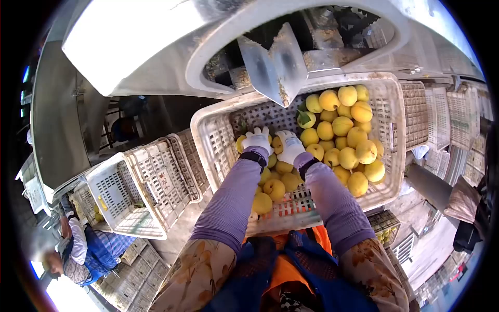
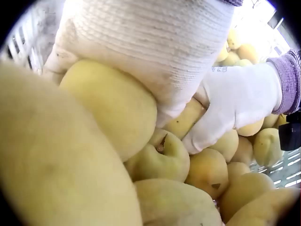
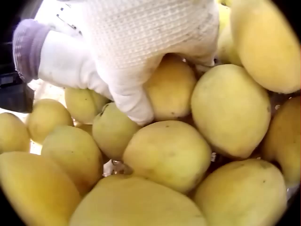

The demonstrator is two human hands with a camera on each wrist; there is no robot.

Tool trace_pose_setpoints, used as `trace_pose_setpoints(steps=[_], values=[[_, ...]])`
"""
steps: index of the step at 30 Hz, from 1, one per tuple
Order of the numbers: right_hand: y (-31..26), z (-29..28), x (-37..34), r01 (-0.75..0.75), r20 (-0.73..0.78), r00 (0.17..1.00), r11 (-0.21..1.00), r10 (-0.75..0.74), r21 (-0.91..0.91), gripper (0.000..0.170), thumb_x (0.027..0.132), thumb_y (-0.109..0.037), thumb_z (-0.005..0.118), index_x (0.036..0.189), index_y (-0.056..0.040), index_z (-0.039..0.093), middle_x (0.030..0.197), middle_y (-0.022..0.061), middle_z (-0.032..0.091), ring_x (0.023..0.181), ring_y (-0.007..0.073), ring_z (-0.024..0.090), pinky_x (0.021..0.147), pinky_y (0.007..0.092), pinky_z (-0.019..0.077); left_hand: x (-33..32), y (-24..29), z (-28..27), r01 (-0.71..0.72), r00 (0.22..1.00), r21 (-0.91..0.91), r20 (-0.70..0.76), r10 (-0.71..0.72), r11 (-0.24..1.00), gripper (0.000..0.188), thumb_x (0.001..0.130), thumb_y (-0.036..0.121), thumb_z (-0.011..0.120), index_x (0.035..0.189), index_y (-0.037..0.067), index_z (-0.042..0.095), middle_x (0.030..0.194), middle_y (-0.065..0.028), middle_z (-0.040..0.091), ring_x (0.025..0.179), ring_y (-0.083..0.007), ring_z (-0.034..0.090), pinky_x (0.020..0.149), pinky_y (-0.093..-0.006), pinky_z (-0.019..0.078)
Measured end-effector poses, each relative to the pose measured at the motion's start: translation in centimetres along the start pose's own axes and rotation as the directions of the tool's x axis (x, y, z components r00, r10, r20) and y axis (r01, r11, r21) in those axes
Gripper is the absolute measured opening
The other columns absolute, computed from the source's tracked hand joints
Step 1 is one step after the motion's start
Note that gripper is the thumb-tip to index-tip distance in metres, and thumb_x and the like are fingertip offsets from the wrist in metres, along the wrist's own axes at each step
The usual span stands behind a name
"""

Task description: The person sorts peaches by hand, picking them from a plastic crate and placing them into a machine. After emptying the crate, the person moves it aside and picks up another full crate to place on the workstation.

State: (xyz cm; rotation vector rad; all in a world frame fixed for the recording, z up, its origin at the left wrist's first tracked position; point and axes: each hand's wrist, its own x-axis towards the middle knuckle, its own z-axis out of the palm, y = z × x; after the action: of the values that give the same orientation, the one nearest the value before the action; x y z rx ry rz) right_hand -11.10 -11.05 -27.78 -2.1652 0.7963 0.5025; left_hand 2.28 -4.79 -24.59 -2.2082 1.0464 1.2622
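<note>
A large white plastic crate (image 1: 391, 112) in the head view holds many yellow peaches (image 1: 342, 126), heaped mostly on its right side. My left hand (image 1: 258, 139), in a white glove, is at the crate's left part, and in the left wrist view its fingers curl over a yellow peach (image 2: 110, 106). Close beside it, my gloved right hand (image 1: 290, 146) holds another peach (image 3: 171, 89) between thumb and fingers, as the right wrist view shows. More peaches lie beneath and in front of both hands. My left fingertips are partly hidden by the fruit.
Over the crate's far rim juts a metal chute (image 1: 275, 65) from a big steel machine (image 1: 150, 47). Stacked empty crates (image 1: 150, 179) stand to the left, and further crates (image 1: 414, 114) to the right. A person in blue (image 1: 99, 252) is at the far left.
</note>
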Motion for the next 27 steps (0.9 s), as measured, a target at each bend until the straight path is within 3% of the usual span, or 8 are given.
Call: trace_pose_setpoints(steps=[5, 7, 9, 11, 13, 17, 21, 27], values=[[-1.9, -3.4, -1.9, -0.042, -0.150, 0.985, 0.966, 0.083, 0.256, 0.082, 0.065, -0.026, 0.080, 0.138, -0.0079, 0.047, 0.137, 0.0196, 0.050, 0.130, 0.0392, 0.043, 0.109, 0.0439, 0.0395, 2.0, -0.7, 1.2, -0.111, 0.987, -0.048, -0.124, 0.104, 0.993, 0.060, 0.081, 0.034, 0.076, 0.132, 0.016, 0.050, 0.134, -0.0143, 0.050, 0.120, -0.0335, 0.057, 0.094, -0.0482, 0.0521], [-3.0, -7.0, -4.5, 0.083, -0.282, 0.959, 0.923, 0.029, 0.376, 0.078, 0.067, -0.022, 0.080, 0.136, -0.0043, 0.047, 0.137, 0.0206, 0.050, 0.130, 0.0402, 0.043, 0.110, 0.0441, 0.0384, 1.3, -1.6, 1.8, -0.176, 0.941, -0.381, -0.337, 0.041, 0.908, 0.072, 0.081, 0.033, 0.076, 0.142, 0.011, 0.045, 0.137, -0.0175, 0.051, 0.122, -0.0354, 0.057, 0.097, -0.0453, 0.0503], [-3.9, -10.4, -7.5, 0.298, -0.457, 0.886, 0.849, -0.077, 0.435, 0.076, 0.068, -0.019, 0.079, 0.134, -0.0012, 0.047, 0.138, 0.0216, 0.049, 0.132, 0.0404, 0.042, 0.111, 0.0442, 0.0374, -0.8, -2.3, -0.1, -0.245, 0.967, -0.886, -0.255, 0.029, 0.393, 0.070, 0.087, 0.029, 0.071, 0.146, 0.007, 0.041, 0.139, -0.0168, 0.053, 0.125, -0.0308, 0.056, 0.101, -0.0414, 0.0485], [-6.6, -13.8, -10.4, 0.478, -0.630, 0.765, 0.772, -0.133, 0.418, 0.076, 0.069, -0.015, 0.080, 0.134, 0.0026, 0.045, 0.140, 0.0229, 0.047, 0.133, 0.0399, 0.043, 0.112, 0.0437, 0.0363, -10.0, -1.3, -4.7, -0.320, 0.919, -0.920, -0.360, 0.161, -0.228, 0.061, 0.094, 0.026, 0.066, 0.146, 0.005, 0.042, 0.138, -0.0141, 0.055, 0.126, -0.0244, 0.055, 0.104, -0.0367, 0.0469], [-9.9, -17.5, -13.4, 0.528, -0.662, 0.738, 0.726, -0.134, 0.441, 0.086, 0.067, -0.014, 0.082, 0.140, 0.0017, 0.040, 0.140, 0.0234, 0.045, 0.127, 0.0391, 0.048, 0.110, 0.0435, 0.0378, -17.8, 0.3, -8.1, -0.199, 0.877, -0.808, -0.399, 0.267, -0.555, 0.056, 0.098, 0.025, 0.063, 0.147, 0.006, 0.042, 0.139, -0.0105, 0.054, 0.127, -0.0215, 0.053, 0.104, -0.0351, 0.0465], [-15.7, -24.0, -17.4, 0.665, -0.823, 0.534, 0.697, -0.195, 0.267, 0.090, 0.063, -0.017, 0.085, 0.141, -0.0019, 0.044, 0.133, 0.0222, 0.050, 0.124, 0.0394, 0.050, 0.107, 0.0466, 0.0405, -25.6, 1.8, -13.4, -0.508, 0.767, -0.639, -0.641, 0.034, -0.578, 0.051, 0.099, 0.034, 0.061, 0.139, 0.005, 0.048, 0.134, -0.0141, 0.058, 0.121, -0.0251, 0.058, 0.105, -0.0392, 0.0485], [-17.8, -26.1, -14.7, 0.528, -0.929, 0.277, 0.846, -0.247, -0.067, 0.079, 0.066, -0.017, 0.082, 0.135, -0.0007, 0.048, 0.124, 0.0202, 0.058, 0.115, 0.0355, 0.058, 0.103, 0.0452, 0.0445, -25.5, -0.2, -14.1, -0.412, 0.794, -0.651, -0.599, 0.099, -0.638, 0.054, 0.098, 0.041, 0.060, 0.137, 0.005, 0.049, 0.126, -0.0160, 0.062, 0.109, -0.0270, 0.065, 0.092, -0.0393, 0.0563], [-17.1, -23.0, -5.3, 0.240, -0.891, 0.325, 0.939, -0.318, -0.248, 0.084, 0.069, -0.032, 0.082, 0.135, 0.0016, 0.042, 0.129, 0.0207, 0.053, 0.129, 0.0416, 0.046, 0.111, 0.0556, 0.0311, -22.2, -4.0, -10.4, -0.092, 0.875, -0.514, -0.450, 0.177, -0.853, 0.062, 0.093, 0.044, 0.066, 0.136, 0.004, 0.050, 0.112, -0.0191, 0.067, 0.084, -0.0309, 0.069, 0.071, -0.0396, 0.0603]])
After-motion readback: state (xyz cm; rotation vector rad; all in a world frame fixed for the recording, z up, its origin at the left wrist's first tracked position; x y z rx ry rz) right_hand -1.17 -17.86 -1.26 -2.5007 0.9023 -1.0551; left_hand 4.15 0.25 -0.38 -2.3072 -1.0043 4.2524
